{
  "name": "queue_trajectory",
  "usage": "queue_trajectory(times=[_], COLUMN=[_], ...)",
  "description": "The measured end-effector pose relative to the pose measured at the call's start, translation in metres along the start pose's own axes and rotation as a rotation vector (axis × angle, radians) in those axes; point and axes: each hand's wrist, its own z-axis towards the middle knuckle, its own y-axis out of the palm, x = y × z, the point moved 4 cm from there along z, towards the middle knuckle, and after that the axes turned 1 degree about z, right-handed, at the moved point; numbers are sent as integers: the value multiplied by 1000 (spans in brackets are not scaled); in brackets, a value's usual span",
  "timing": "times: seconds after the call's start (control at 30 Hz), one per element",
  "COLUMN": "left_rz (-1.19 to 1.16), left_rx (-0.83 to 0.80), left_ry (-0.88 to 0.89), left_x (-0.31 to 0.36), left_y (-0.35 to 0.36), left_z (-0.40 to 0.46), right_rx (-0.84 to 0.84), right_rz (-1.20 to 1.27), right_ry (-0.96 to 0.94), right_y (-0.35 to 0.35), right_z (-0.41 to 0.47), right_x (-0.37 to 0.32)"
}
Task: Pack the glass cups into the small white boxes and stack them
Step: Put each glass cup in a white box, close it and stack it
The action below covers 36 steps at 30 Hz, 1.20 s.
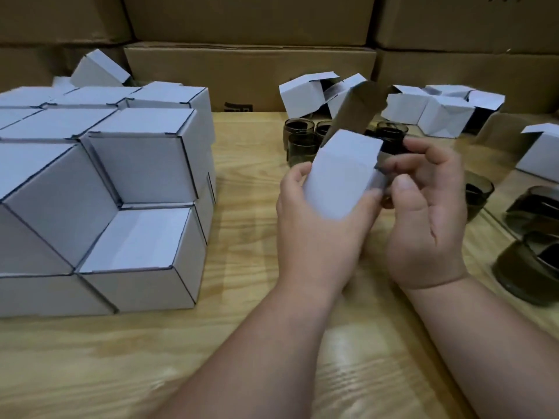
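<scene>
Brown cartons (248,77) back a wooden tabletop (242,207). Left hand (314,231) grips a small white box (344,179), lid flap up; right hand (423,213) pinches its edge. Glass cups (302,140) wait behind. Risk: an unsecured flap may spring open on the stacked boxes (121,192).

Single view — head-mounted, wide-angle. It looks forward and down across the table (242,358), close above both hands, left (314,225) and right (429,225). Far edge of view: cartons (248,77) behind the table. Straight lines bow toward the frame edges.
</scene>
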Motion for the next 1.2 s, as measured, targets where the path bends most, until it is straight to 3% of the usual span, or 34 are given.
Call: queue_trajectory(times=[0.13,0.23,0.3,0.47,0.73,0.9,1.2], left_rz=[14,32,22,-78,-103,-148,-186], left_rx=[-33,-67,-73,-63,-153,-113,-124], left_ry=[-35,-26,-25,-34,38,98,14], left_x=[-1,0,0,1,0,4,0], left_y=[2,4,4,2,7,6,6], left_z=[-2,-5,-5,-5,-6,-7,-2], right_rx=[109,135,131,-5,106,44,81], right_rz=[-174,-2,108,233,198,133,191], right_ry=[157,472,554,511,408,318,440], right_y=[-10,-6,-4,3,1,4,6], right_z=[9,8,6,3,4,3,1], right_x=[16,29,32,30,21,11,20])
